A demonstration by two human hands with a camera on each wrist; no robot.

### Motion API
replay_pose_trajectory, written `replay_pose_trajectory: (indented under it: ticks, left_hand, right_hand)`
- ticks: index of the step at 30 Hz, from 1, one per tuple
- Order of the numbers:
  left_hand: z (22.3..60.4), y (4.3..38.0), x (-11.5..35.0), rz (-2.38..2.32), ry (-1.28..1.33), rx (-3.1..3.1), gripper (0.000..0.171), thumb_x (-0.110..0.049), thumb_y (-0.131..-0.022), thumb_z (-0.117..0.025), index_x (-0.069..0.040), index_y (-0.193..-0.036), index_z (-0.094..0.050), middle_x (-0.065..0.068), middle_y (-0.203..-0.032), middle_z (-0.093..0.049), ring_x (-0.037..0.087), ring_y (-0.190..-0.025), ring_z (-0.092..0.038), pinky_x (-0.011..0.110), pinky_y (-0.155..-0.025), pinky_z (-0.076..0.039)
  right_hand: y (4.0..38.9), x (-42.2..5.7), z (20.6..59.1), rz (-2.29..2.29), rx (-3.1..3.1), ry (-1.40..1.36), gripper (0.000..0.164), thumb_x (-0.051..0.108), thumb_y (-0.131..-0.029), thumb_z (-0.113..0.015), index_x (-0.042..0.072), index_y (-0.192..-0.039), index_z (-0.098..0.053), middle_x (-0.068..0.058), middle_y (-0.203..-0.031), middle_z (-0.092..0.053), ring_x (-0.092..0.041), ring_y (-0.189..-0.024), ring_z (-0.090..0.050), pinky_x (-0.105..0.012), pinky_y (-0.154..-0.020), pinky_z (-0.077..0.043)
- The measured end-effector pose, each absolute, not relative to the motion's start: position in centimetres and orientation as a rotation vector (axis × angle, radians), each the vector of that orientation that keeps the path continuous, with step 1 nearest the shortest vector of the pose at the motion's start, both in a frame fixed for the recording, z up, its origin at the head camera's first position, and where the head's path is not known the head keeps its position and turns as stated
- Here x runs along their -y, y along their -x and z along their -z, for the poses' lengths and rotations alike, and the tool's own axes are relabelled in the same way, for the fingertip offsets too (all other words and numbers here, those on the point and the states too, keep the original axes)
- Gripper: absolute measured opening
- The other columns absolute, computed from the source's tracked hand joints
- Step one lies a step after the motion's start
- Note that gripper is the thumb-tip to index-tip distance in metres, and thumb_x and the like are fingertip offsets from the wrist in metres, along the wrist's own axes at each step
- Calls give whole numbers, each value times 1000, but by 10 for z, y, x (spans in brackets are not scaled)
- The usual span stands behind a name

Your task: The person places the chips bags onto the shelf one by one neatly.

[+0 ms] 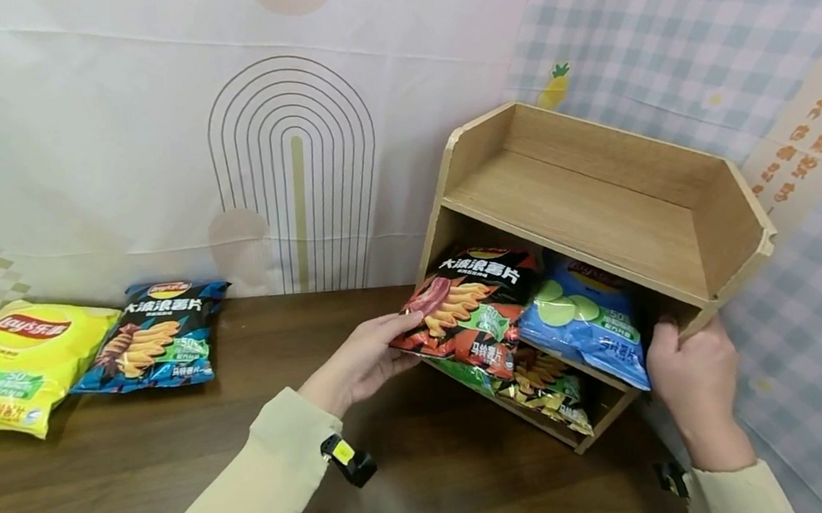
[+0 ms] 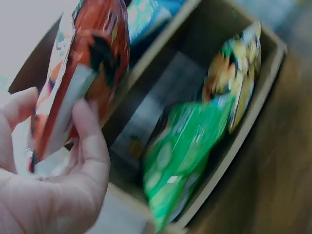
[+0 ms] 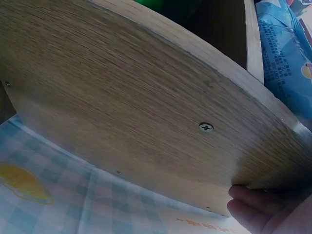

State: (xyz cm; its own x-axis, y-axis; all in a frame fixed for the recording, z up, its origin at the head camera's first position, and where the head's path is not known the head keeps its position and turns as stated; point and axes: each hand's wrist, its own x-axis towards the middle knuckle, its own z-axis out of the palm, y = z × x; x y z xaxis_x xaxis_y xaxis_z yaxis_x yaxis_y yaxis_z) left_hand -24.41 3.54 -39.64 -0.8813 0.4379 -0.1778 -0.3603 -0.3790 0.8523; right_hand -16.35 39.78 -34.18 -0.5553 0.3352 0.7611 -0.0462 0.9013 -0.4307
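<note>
A small wooden shelf point(image 1: 599, 186) stands at the right, turned at an angle. My left hand point(image 1: 372, 357) pinches the left edge of a red and black chip bag point(image 1: 461, 305), which sits partly inside the middle compartment. Beside it in that compartment lies a blue chip bag point(image 1: 586, 313). My right hand point(image 1: 695, 385) grips the shelf's right side wall, thumb at the front edge; in the right wrist view its fingers point(image 3: 253, 207) press the outer panel. Below, the bottom compartment holds a green chip bag point(image 2: 187, 156) and a gold chip bag point(image 2: 234, 78).
On the brown table's left lie a yellow chip bag point(image 1: 30, 355) and a dark blue chip bag point(image 1: 152, 338), side by side against the pale wall cloth point(image 1: 107, 155). A checked cloth point(image 1: 629, 41) hangs behind and right of the shelf.
</note>
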Motion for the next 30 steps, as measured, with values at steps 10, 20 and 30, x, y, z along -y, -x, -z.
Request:
replay_pose_trajectory:
  ticks: [10, 20, 30]
  left_hand:
    - [402, 227, -50, -2413, -56, -829, 52, -22, -95, -61, -9, -138, -34, 14, -129, -44, 24, -112, -51, 35, -92, -47]
    - [399, 221, -51, -2383, -230, -766, 58, -11, -96, -57, -8, -146, -27, 23, -140, -40, 39, -123, -48, 49, -99, -43]
    - [389, 220, -59, -2434, -280, -904, 52, -13, -97, -59, -13, -144, -38, 17, -137, -50, 35, -118, -55, 48, -95, -46]
  right_hand:
    - [162, -398, 342, -522, 2126, 240, 26, 16, -88, -48, -10, -90, -50, -38, -85, -53, -65, -79, -46, -68, -60, -29]
    - [163, -399, 342, -520, 2116, 214, 25, 15, -88, -48, -11, -89, -50, -37, -85, -53, -65, -78, -46, -68, -61, -29]
    - [162, -396, 340, -526, 2136, 242, 26, 16, -88, -49, -10, -89, -50, -38, -85, -54, -65, -79, -47, -68, -60, -29]
